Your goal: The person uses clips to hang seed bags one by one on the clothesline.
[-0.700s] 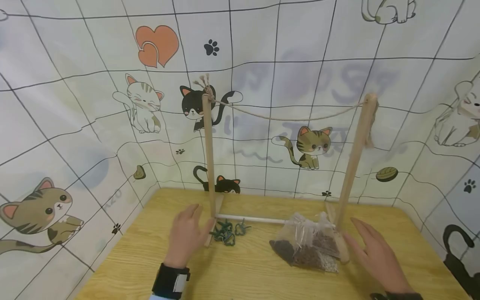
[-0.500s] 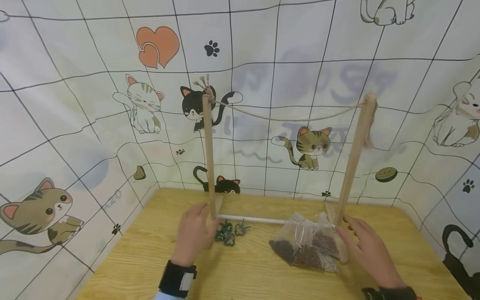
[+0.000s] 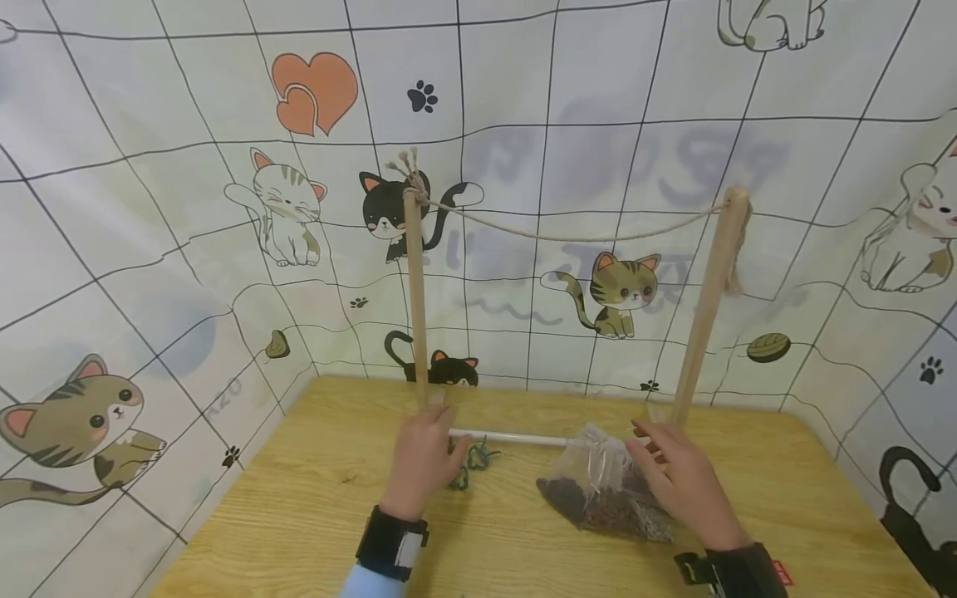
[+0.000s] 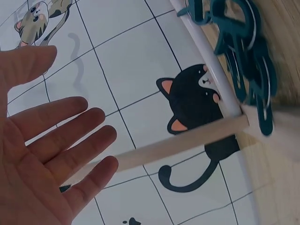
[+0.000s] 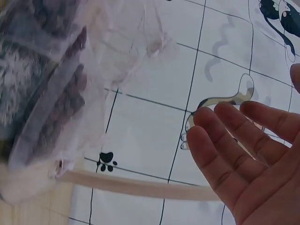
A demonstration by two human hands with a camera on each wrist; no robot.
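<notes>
A wooden frame has a left post [image 3: 417, 307] and a right post [image 3: 703, 316], a sagging twine [image 3: 576, 239] between their tops and a white rod [image 3: 516, 437] low down. My left hand [image 3: 419, 465] is in front of the left post's foot, fingers spread and holding nothing in the left wrist view. It partly hides several dark green plastic clips [image 4: 243, 51]. My right hand [image 3: 688, 482] hovers by the clear plastic bags [image 3: 598, 490] of dark and brown grains, covering their right side. Its fingers are loosely extended, with nothing in them in the right wrist view.
The frame stands on a wood-grain table [image 3: 314, 498]. Behind and at both sides hangs a white cloth [image 3: 508, 166] with a grid and printed cats. The twine's frayed knot [image 3: 414, 178] sticks up at the left post's top.
Both hands have moved inward from outside the frame's posts. The left has come rightward over the clips, the right leftward to the bags. Frame, clips and bags stay in place.
</notes>
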